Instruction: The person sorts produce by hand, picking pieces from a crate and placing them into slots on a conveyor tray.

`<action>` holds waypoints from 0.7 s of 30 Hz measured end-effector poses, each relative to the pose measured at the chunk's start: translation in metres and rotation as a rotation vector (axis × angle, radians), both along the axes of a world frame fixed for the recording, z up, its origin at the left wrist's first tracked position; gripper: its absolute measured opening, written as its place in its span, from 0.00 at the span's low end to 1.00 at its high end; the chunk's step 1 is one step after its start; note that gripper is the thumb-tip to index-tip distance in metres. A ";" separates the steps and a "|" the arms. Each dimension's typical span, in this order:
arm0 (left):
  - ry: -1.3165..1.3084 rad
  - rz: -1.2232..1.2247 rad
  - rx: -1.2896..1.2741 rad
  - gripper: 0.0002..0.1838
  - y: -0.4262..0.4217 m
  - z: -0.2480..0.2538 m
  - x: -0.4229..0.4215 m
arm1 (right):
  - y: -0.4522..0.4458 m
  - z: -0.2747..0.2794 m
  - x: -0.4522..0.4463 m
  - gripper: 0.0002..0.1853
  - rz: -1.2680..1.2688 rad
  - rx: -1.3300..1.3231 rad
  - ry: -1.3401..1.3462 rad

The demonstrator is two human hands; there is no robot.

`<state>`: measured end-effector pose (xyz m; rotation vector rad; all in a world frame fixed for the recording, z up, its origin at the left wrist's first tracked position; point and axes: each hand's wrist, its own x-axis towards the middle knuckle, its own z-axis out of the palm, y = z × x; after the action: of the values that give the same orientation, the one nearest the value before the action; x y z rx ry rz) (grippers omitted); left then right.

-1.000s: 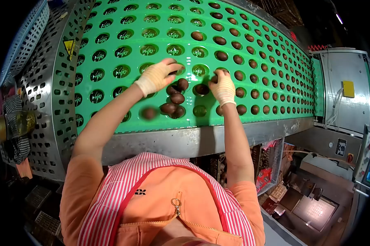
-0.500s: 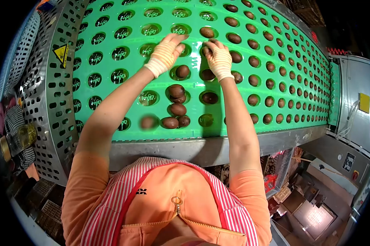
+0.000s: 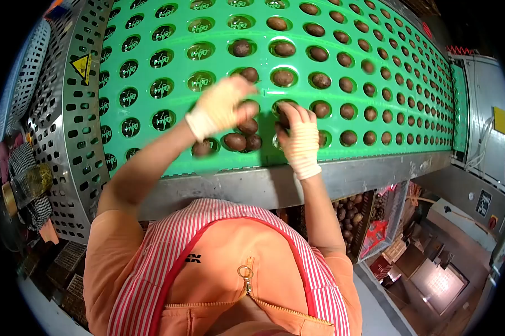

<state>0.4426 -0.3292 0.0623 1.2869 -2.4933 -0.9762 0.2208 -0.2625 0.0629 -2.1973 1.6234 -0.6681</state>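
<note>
My left hand, in a pale striped finger covering, is blurred above a small pile of brown egg-shaped pieces. Its thumb and fingers look apart, over pieces at the pile's far end. Curled over a cup nearer the belt's front edge, my right hand has its fingertips on a dark brown piece, mostly hidden beneath them. Beyond the left hand, one brown piece sits in a cup. A further loose piece lies left of the pile.
A green sheet of oval cups spans the machine. Cups on the left show printed bottoms; those on the right hold brown pieces. A metal rail borders the front, a perforated guard the left. Crates of brown pieces stand below.
Both hands have come back toward me, the right from a farther cup to a nearer one. A previously bare cup beyond my left hand now holds a brown piece. The view has shifted slightly.
</note>
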 end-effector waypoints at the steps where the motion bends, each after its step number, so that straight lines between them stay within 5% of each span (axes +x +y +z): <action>1: -0.175 -0.120 0.173 0.30 0.020 0.016 -0.007 | 0.013 -0.007 -0.014 0.29 -0.024 0.032 0.000; 3: -0.193 -0.093 -0.227 0.34 0.077 -0.017 -0.012 | 0.036 -0.036 -0.034 0.27 0.006 0.106 0.177; 5: -0.274 0.038 -0.346 0.33 0.101 -0.031 -0.028 | 0.056 -0.032 -0.029 0.25 -0.051 -0.025 0.227; 10: -0.158 0.157 -0.267 0.28 0.099 -0.040 -0.029 | 0.104 -0.020 -0.018 0.22 -0.323 -0.107 0.025; 15: -0.260 0.286 -0.359 0.23 0.080 0.017 0.027 | 0.139 -0.031 -0.022 0.20 -0.379 -0.238 0.055; 17: -0.384 0.027 -0.288 0.23 0.058 -0.035 0.069 | 0.141 -0.040 -0.018 0.20 -0.393 -0.304 0.071; 20: -0.334 0.082 -0.098 0.25 0.053 -0.023 0.072 | 0.139 -0.051 -0.012 0.22 -0.376 -0.316 0.133; 21: -0.278 0.147 -0.235 0.25 0.050 -0.023 0.073 | 0.140 -0.051 -0.011 0.23 -0.392 -0.328 0.129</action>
<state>0.5159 -0.2795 0.0396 1.5898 -2.5662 -0.4823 0.2093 -0.1229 0.0115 -2.1892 2.1773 -0.9764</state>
